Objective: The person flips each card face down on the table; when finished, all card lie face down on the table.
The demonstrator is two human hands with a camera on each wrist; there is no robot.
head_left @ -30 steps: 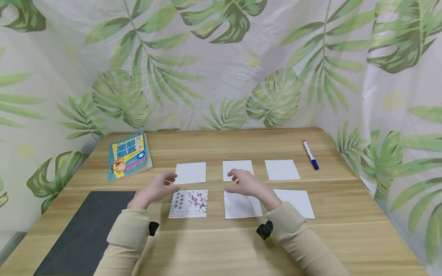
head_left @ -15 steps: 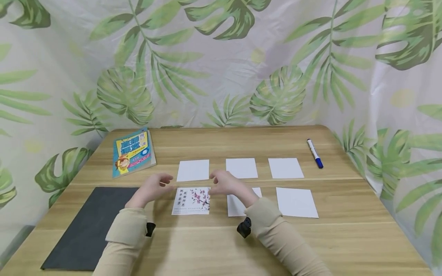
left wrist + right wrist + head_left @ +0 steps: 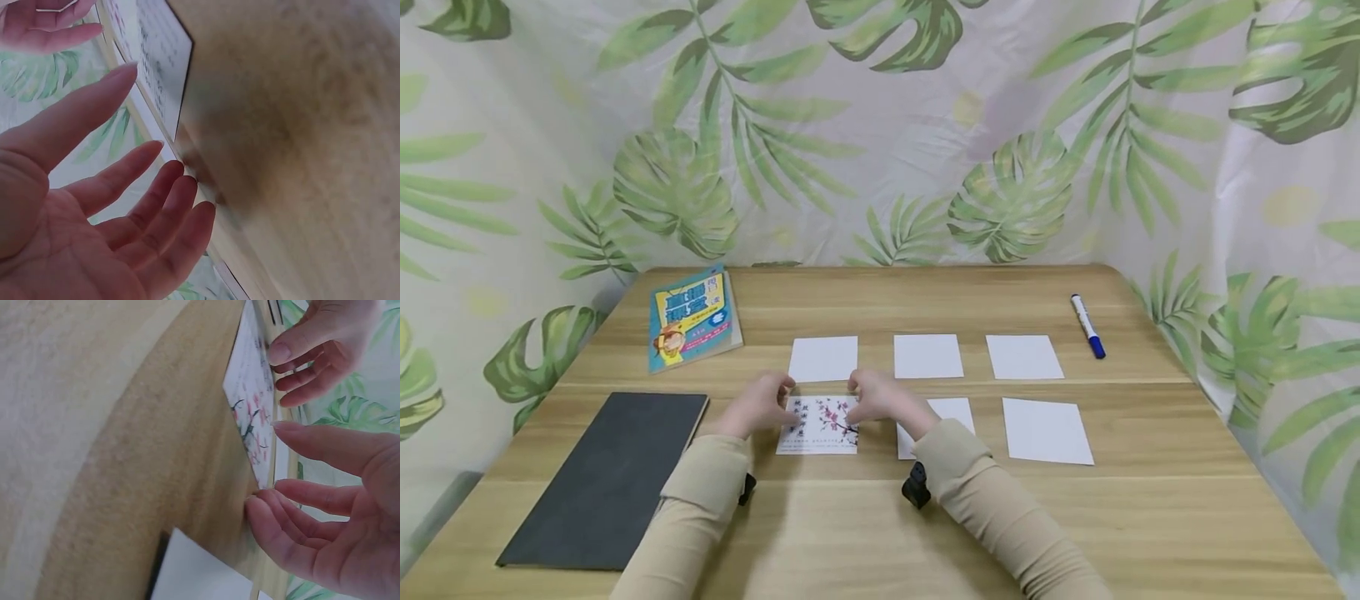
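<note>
A printed card (image 3: 817,440) with pink blossoms and dark characters lies flat in the front row on the wooden table. My left hand (image 3: 757,407) is at its left edge and my right hand (image 3: 883,399) at its right edge. In the left wrist view the left hand's fingers (image 3: 150,215) are loosely bent, with nothing between them and the thumb. The right wrist view has the right hand (image 3: 334,512) near the card's blossom corner, its thumb and fingers apart. Whether any fingertip touches the card cannot be told. The right hand and sleeve partly cover a blank white card (image 3: 953,414).
Three blank cards, left (image 3: 823,360), middle (image 3: 928,357) and right (image 3: 1025,357), form the back row. Another blank card (image 3: 1048,432) lies front right. A marker (image 3: 1088,327), a book (image 3: 695,319) and a black folder-like sheet (image 3: 606,479) lie farther out.
My right hand has moved left from the middle blank cards to the printed card's right edge. The left hand has come slightly right, to its left edge. The view has shifted a little.
</note>
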